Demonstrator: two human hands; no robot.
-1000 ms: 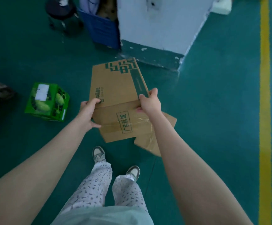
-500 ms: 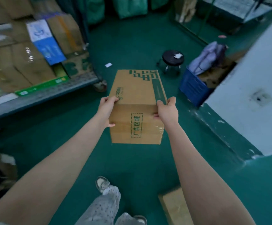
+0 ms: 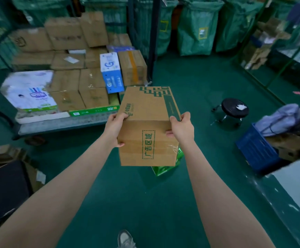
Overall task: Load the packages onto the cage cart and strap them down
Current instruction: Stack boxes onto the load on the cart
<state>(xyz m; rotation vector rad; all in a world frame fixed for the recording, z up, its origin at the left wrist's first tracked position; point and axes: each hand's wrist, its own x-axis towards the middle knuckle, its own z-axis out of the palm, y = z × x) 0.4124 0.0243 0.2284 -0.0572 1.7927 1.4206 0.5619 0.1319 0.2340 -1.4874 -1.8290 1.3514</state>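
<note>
Left hand (image 3: 116, 130) and right hand (image 3: 181, 129) each clamp a side edge of the cardboard box (image 3: 145, 108), held mid-air near the cage cart (image 3: 59, 126); the pinch grip could slip on its smooth taped faces, or a rushed drop could topple the stacked cartons (image 3: 92, 86); box is rigid, rectangular, corrugated, green-printed.
</note>
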